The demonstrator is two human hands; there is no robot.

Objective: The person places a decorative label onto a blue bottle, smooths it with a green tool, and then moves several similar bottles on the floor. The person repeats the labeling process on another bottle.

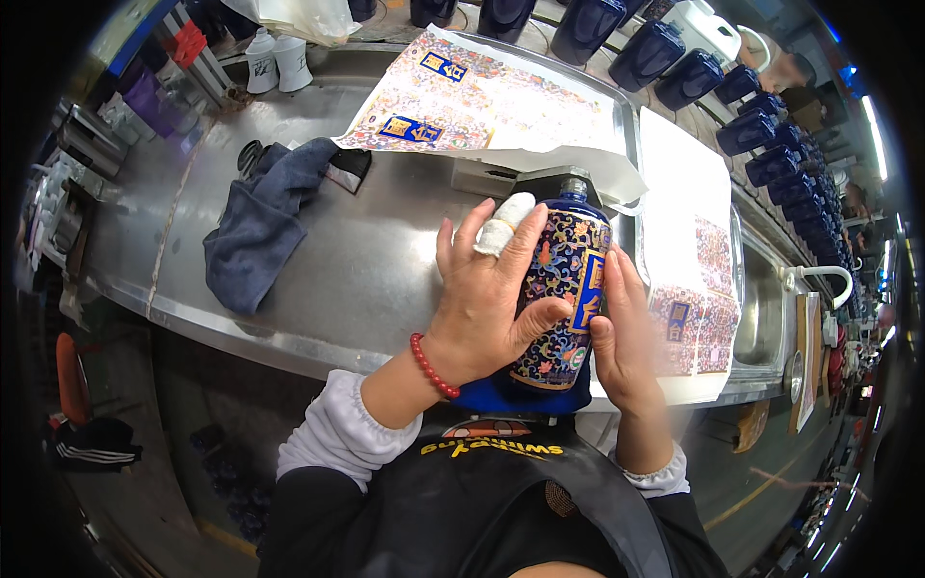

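The blue bottle [559, 299] lies tilted against the person's apron at the near edge of the steel table [366, 270], its neck pointing away and its base pressed into the body, so the chest acts as a stop while both hands work on its side. The left hand [482, 308] lies flat over the bottle's left flank, fingers spread and lightly curved, thumb pressing onto the patterned label [564, 279]; one finger wears a white wrapping [503, 226], probably to guard it against rubbing. The right hand [626, 337] stands edge-on along the bottle's right side, fingers straight and close together, pressed against the label's edge rather than curled around anything. Held this way, the two hands pin the bottle from both sides and seem to smooth the label down onto the curved glass.

Sheets of the same patterned labels [462, 96] lie on a tray just beyond the bottle, and another sheet [694, 289] rests to the right, both within easy reach. A dark cloth [265, 222] lies crumpled to the left on the table. Rows of plain blue bottles [761, 125] stand along the far right edge, well apart from the hands
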